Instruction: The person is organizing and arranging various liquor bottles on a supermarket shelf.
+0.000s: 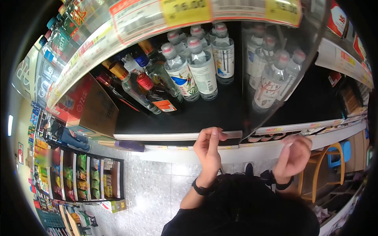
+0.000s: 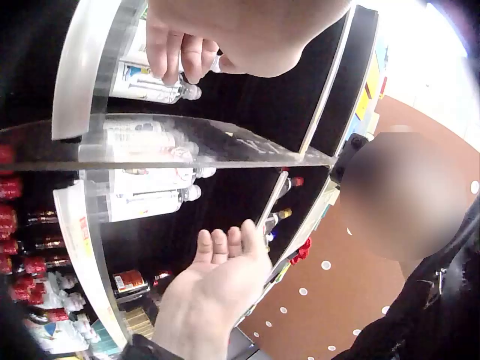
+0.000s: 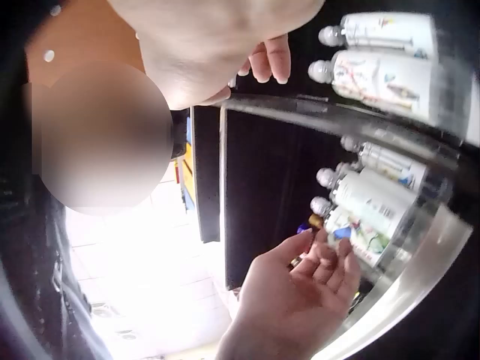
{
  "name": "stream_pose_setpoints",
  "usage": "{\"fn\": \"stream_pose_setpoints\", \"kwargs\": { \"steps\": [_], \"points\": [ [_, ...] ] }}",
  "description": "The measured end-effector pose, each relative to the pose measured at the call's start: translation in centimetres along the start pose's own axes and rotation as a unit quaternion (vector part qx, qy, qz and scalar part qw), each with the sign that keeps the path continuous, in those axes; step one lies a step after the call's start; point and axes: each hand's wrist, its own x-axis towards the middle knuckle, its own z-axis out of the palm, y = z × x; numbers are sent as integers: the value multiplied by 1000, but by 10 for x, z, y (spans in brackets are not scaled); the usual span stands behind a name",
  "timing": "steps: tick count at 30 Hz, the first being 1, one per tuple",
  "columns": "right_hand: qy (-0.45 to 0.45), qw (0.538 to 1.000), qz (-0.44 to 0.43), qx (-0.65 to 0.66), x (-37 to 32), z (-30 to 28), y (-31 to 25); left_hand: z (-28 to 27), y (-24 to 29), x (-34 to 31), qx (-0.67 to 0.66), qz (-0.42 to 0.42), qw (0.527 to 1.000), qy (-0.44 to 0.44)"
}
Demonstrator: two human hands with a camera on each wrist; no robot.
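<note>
1. Over on the left of the shelf (image 1: pixel 220 114), the dark bottles (image 1: pixel 157 94) lean in a tight bunch. I'd keep elbows well away from those.
2. The left hand (image 1: pixel 208 147) pinches the end of the clear strip (image 1: pixel 232 134) on the shelf's front lip, below the water bottles (image 1: pixel 202 70). I'd hold it level and ease it, no yanking.
3. The clear divider (image 1: pixel 245 86) stands upright just beside the strip's end. Lining the two up squarely looks like the fiddly bit.
4. The right hand (image 1: pixel 293 155) hangs relaxed and empty near the front edge. I reckon it could steady the divider.
</note>
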Motion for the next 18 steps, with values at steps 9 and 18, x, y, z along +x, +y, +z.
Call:
{"fn": "stream_pose_setpoints", "kwargs": {
  "steps": [9, 18],
  "points": [
    [-200, 968, 149, -8, 21, 129, 10, -42, 4, 27, -14, -6, 996, -88],
    [-218, 949, 201, -107, 39, 188, 61, -58, 2, 68, -28, -32, 984, -174]
  ]
}}
